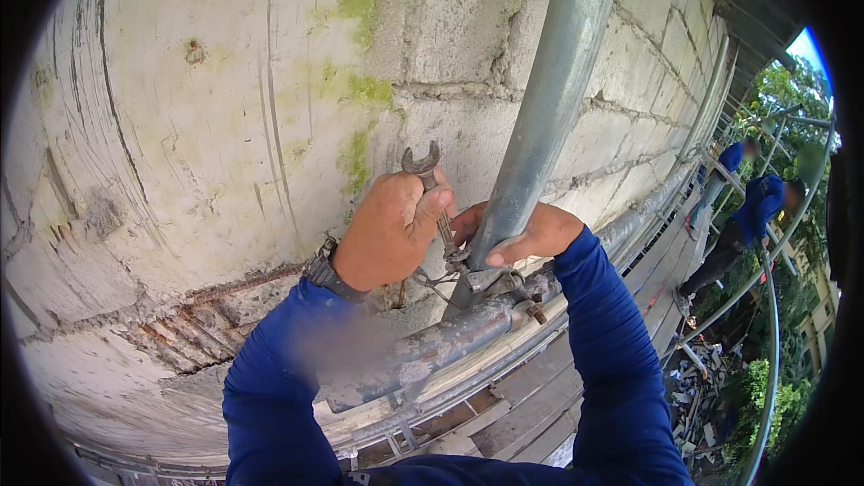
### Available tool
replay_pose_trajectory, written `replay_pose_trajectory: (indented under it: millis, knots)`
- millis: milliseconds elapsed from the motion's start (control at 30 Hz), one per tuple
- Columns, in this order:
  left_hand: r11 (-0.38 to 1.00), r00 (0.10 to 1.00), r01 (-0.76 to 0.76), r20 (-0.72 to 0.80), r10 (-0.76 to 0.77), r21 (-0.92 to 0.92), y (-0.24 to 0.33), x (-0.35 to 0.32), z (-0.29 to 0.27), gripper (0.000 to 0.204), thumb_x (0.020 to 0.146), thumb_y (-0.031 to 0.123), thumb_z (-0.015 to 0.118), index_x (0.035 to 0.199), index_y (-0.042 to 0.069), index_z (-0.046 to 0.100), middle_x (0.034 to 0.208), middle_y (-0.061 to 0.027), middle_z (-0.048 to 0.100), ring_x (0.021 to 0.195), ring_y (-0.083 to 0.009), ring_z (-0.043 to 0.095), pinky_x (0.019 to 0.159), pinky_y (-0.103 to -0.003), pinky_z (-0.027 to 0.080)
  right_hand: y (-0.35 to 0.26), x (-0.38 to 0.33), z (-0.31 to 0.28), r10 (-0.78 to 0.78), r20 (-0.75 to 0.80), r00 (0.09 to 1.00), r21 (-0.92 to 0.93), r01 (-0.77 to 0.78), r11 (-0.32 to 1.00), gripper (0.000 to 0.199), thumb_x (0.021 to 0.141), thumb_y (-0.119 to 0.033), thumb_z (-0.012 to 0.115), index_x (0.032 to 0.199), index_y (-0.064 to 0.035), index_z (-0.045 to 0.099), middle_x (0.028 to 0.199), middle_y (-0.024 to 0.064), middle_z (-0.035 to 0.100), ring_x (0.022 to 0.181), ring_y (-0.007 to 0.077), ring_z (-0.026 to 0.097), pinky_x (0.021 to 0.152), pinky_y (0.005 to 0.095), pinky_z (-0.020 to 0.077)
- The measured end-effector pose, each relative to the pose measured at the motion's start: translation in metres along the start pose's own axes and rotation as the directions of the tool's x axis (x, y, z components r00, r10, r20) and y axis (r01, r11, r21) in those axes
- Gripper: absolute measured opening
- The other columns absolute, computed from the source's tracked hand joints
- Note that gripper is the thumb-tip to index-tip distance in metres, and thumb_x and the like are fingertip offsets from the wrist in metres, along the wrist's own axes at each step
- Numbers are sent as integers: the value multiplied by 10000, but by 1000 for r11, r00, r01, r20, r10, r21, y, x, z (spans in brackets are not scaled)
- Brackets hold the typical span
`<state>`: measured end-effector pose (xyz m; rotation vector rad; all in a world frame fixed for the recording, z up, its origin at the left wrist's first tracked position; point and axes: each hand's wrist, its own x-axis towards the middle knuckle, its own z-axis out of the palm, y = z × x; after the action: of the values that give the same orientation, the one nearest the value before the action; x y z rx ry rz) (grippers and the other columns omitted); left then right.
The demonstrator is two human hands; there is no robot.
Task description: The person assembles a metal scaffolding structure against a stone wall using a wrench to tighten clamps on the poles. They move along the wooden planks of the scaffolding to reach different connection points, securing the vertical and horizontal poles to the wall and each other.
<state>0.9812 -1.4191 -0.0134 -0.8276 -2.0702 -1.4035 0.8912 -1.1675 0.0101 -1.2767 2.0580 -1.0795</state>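
Observation:
My left hand is closed round a wrench, its open-ended jaw sticking up above my fist. The wrench's lower part runs down beside an upright steel pipe. My right hand wraps round this pipe from the right, thumb in front and fingers behind. Just below my hands, a scaffold clamp with bolts sits where the upright meets a rusty, cement-spattered horizontal pipe. What the wrench's lower end touches is too small to make out.
A concrete block wall with green stains rises close in front. Exposed rusty rebar shows at lower left. Plank walkway runs off to the right, where two people in blue stand by scaffold tubes. Rubble lies below.

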Motion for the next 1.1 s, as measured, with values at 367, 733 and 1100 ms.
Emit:
replay_pose_trajectory:
  millis: [367,733,1100]
  knots:
    - [923,881,354,276,-383,151,8,72,16,316,1084,260,509,1159,-9,657,771,-95,636,642,-162,609,617,-346,488,-7,-16,8,-139,-185,973,-155,110,982,814,795,-514,865,1370,-6,595,1187,202,687,1147,284,636,981,389,502]
    - [841,876,450,335,-348,-301,-43,62,40,526,1106,485,431,1177,18,663,741,-18,593,539,-87,501,495,-256,459,9,-43,-53,-282,-730,622,52,463,885,487,1010,-395,641,1272,14,646,1044,98,724,926,207,688,857,353,547]
    - [847,966,230,221,-138,-479,-56,41,59,469,1104,423,494,1175,-10,661,1011,-24,666,975,-101,567,923,-311,471,-23,33,-42,-277,-473,836,203,410,889,292,1052,-292,562,1025,-13,642,908,124,683,812,194,671,729,335,564]
